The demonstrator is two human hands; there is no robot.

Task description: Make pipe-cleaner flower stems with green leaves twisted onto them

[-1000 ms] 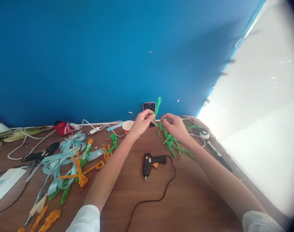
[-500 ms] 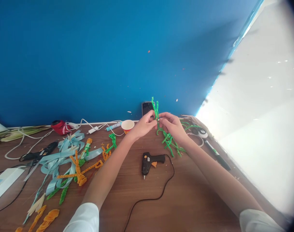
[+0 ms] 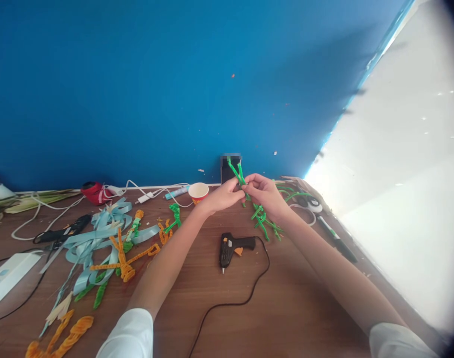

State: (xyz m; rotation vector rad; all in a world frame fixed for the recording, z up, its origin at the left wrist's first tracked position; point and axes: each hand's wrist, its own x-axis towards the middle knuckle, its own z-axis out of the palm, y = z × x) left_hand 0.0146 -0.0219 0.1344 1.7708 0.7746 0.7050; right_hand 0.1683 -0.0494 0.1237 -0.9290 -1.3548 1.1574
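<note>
Near the far edge of the brown wooden table (image 3: 286, 308), the left hand (image 3: 222, 196) and right hand (image 3: 266, 195) are pressing together, pinching a bendy green fuzzy wire shape (image 3: 236, 171), its long part running down past the right hand.

A green pipe cleaner (image 3: 234, 168) gripped between left hand (image 3: 221, 196) and right hand (image 3: 266, 195)

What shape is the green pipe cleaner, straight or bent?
Bent: the green pipe cleaner kinks in many places, and its top pokes up between the left hand and right hand.
</note>
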